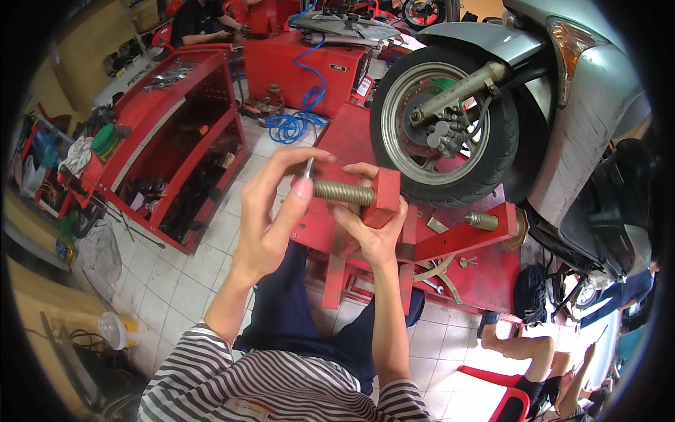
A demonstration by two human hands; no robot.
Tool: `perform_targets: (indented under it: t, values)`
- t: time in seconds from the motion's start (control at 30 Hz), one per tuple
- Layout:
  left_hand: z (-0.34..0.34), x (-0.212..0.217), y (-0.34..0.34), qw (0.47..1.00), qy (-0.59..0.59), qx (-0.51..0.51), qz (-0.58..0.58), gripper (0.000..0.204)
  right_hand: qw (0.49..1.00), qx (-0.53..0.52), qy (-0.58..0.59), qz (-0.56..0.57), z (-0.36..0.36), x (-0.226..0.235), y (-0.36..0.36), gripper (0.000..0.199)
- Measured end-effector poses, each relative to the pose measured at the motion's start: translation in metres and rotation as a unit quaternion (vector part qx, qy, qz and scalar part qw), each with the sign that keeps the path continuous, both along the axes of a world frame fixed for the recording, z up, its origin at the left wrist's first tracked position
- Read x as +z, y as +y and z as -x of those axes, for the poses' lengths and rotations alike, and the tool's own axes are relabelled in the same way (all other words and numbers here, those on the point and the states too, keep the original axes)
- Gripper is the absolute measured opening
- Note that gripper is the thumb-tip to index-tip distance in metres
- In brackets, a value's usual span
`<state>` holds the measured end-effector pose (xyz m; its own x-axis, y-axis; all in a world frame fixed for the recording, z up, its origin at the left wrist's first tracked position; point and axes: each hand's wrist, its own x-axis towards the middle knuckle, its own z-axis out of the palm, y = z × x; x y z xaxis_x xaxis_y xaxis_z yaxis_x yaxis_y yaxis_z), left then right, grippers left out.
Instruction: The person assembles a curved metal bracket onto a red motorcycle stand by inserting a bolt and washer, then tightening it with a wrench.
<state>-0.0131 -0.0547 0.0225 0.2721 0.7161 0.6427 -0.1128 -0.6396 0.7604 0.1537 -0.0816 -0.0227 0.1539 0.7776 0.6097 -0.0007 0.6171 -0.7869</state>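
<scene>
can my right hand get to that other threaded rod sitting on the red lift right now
Probably not yet: the right hand is holding the red block. The way to the other threaded rod looks open otherwise.

motorcycle repair workshop: scooter (562,105), red tool cart (176,141)

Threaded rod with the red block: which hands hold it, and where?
Right hand grips the red block; left hand pinches the threaded rod at its free end.

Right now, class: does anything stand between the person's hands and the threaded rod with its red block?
Nothing visible does. The left hand already pinches the free end of the threaded rod, and the right hand grips the red block it screws into. Both are held above the red lift table, apart from the scooter's front wheel.
</scene>
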Motion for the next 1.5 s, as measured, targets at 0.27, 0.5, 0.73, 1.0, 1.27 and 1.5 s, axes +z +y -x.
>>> perform_targets:
  t: [0.27,0.5,0.73,1.0,1.27,1.5]
  values:
    - [0.001,-0.002,0.010,0.994,0.040,0.096,-0.041,0.033,0.999,-0.029,0.025,0.030,-0.002,0.002,0.006,0.043]
    - [0.006,-0.017,0.015,0.961,-0.153,-0.182,-0.138,0.042,0.999,-0.008,0.022,0.033,-0.004,0.000,0.008,0.044]
    - [-0.017,-0.004,-0.004,0.996,-0.067,0.015,0.054,0.017,0.998,-0.028,0.057,0.030,0.001,0.003,0.012,0.046]
    - [-0.007,-0.010,0.003,0.985,-0.075,0.141,-0.064,0.029,0.999,-0.014,0.008,0.034,-0.007,0.001,0.009,0.041]
    - [0.000,-0.024,0.014,0.967,-0.206,-0.135,-0.071,0.035,1.000,-0.021,0.023,0.004,0.000,0.000,0.009,0.041]
    - [-0.011,-0.009,-0.001,0.995,-0.080,-0.043,0.030,0.026,0.998,-0.001,0.047,0.031,-0.003,-0.001,0.007,0.039]
